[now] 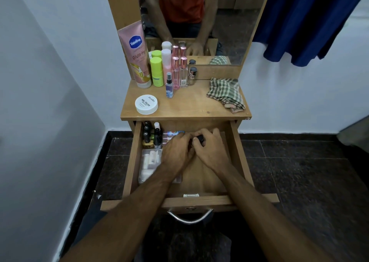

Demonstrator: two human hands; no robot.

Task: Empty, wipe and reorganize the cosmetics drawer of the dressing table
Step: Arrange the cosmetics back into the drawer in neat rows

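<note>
The wooden drawer (pixel 236 152) of the dressing table is pulled out. Both my hands are inside it, close together near the middle back. My right hand (pixel 211 152) pinches a small dark item (pixel 199 139). My left hand (pixel 176 152) touches the same spot, and its fingers hide what it grips. Nail polish bottles (pixel 152 136) stand in the back left corner. A clear pouch (pixel 149 165) of small cosmetics lies at the left. A colourful flat item (pixel 173 133) lies behind my left hand.
On the tabletop (pixel 185 104) stand a pink Vaseline tube (pixel 136 56), green bottles (pixel 156 72), spray and perfume bottles (pixel 177 72), a white round tub (pixel 146 104) and a checked cloth (pixel 226 94). A mirror (pixel 199 18) stands behind. A blue curtain (pixel 311 22) hangs at the right.
</note>
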